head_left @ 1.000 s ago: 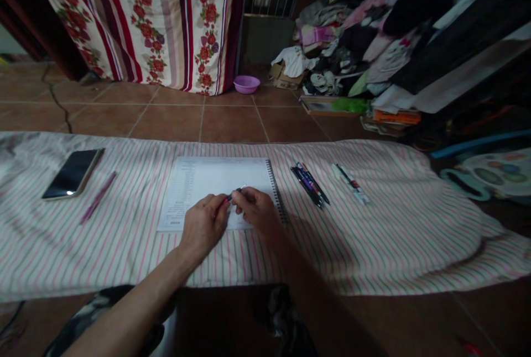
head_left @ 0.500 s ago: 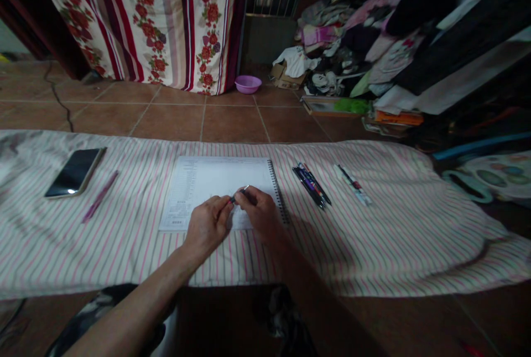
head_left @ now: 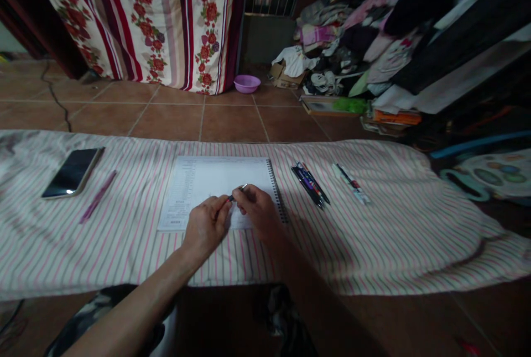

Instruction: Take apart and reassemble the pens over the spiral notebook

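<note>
Both my hands meet over a spiral-bound notebook (head_left: 207, 177) that lies open on a striped cloth (head_left: 373, 235). My left hand (head_left: 205, 227) and my right hand (head_left: 259, 210) are closed on the two ends of one pen (head_left: 236, 193), its silver tip showing past my right fingers. The pen is held just above the page's lower edge. Most of the pen is hidden inside my fingers.
A phone (head_left: 72, 172) and a pink pen (head_left: 98, 195) lie on the cloth at left. A bunch of pens (head_left: 310, 184) and a white pen (head_left: 350, 183) lie right of the notebook. Beyond are tiled floor, a floral curtain (head_left: 166, 20), a purple bowl (head_left: 246, 84) and piled clothes (head_left: 365, 31).
My hands have stayed on the pen over the notebook, with only slight shifts of the fingers. Nothing on the cloth has moved.
</note>
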`<action>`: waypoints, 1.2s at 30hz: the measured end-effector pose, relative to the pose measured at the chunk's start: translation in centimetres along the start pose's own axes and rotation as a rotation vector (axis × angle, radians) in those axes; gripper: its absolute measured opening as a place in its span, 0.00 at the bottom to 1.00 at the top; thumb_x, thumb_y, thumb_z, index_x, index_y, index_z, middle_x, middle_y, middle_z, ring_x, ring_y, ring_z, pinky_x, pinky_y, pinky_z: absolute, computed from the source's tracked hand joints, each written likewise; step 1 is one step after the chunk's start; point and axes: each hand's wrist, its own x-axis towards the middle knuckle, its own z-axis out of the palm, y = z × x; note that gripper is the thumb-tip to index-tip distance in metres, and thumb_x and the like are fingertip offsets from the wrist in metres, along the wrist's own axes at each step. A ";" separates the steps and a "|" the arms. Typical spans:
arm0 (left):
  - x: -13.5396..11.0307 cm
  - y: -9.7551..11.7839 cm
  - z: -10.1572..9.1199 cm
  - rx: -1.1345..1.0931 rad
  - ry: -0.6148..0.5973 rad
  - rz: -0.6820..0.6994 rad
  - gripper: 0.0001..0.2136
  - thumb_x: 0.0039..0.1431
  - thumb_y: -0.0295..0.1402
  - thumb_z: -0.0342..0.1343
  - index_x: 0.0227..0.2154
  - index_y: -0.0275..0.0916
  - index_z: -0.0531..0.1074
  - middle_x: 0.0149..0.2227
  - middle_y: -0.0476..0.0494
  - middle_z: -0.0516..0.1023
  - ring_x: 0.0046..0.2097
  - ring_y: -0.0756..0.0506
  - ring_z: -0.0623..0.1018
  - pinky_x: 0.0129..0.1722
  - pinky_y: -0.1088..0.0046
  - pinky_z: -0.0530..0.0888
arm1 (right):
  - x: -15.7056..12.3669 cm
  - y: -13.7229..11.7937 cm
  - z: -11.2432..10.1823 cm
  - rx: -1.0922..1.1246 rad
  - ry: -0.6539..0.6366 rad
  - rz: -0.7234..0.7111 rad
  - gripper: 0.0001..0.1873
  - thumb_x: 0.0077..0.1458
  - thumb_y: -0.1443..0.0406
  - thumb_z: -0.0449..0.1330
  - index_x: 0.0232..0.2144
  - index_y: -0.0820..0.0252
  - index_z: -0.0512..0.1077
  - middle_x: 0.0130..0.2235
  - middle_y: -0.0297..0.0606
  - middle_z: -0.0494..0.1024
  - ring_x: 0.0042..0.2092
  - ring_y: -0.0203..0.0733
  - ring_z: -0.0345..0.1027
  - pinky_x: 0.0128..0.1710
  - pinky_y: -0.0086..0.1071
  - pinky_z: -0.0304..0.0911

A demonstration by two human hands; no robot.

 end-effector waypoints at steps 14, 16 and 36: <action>0.0 -0.2 0.6 -0.158 -0.012 -0.070 0.11 0.60 0.34 0.45 0.31 0.37 0.72 0.23 0.48 0.70 0.27 0.49 0.71 0.27 0.75 0.65 | 0.0 0.3 0.0 0.198 -0.010 0.024 0.18 0.43 0.58 0.60 0.38 0.60 0.72 0.25 0.31 0.72 0.26 0.32 0.63 0.28 0.28 0.61; 0.0 -0.2 0.6 -0.108 0.010 -0.052 0.12 0.60 0.34 0.45 0.31 0.37 0.72 0.23 0.48 0.70 0.27 0.49 0.70 0.27 0.75 0.64 | -0.1 0.0 0.0 0.228 0.030 0.076 0.19 0.42 0.56 0.62 0.37 0.60 0.71 0.26 0.32 0.73 0.27 0.33 0.65 0.28 0.28 0.61; 0.0 -0.5 1.2 -0.267 -0.008 -0.099 0.11 0.59 0.35 0.46 0.33 0.37 0.73 0.23 0.49 0.68 0.26 0.50 0.69 0.27 0.75 0.63 | 0.1 0.1 -0.2 0.099 -0.007 0.033 0.11 0.43 0.58 0.57 0.27 0.60 0.71 0.25 0.31 0.70 0.25 0.32 0.59 0.25 0.27 0.55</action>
